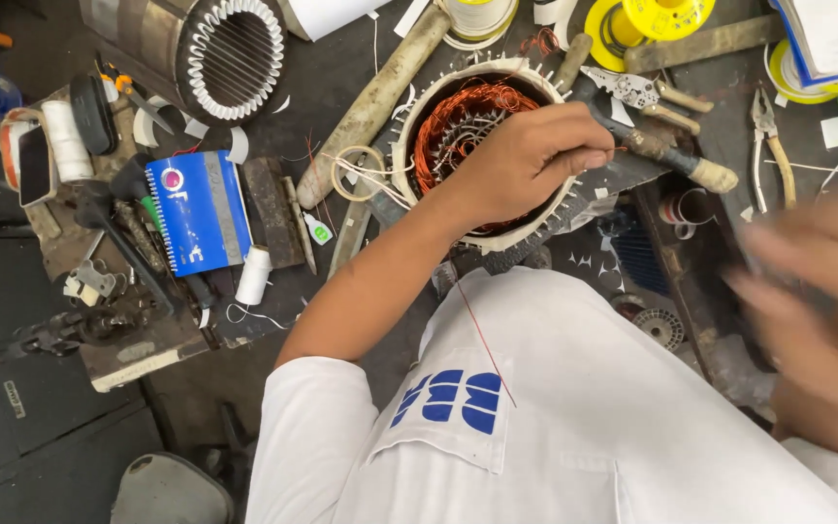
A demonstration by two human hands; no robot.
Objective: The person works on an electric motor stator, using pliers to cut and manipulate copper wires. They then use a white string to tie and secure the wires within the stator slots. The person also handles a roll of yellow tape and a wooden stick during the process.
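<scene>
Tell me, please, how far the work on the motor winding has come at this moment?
Done: copper coils already sit inside the stator, with white insulation paper at the slots. In hand: the left hand rests over the coils; whether it grips anything I cannot tell. The right hand is blurred. Left: loose white ties and a stray copper wire hang free.

The left hand [526, 155] rests on the copper-wound stator [467, 126]; the right hand [807, 301] is blurred beside it.

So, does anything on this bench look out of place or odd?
One loose copper wire trails from the stator down across the white shirt. The right hand is blurred. Otherwise, just ordinary tool clutter.
</scene>
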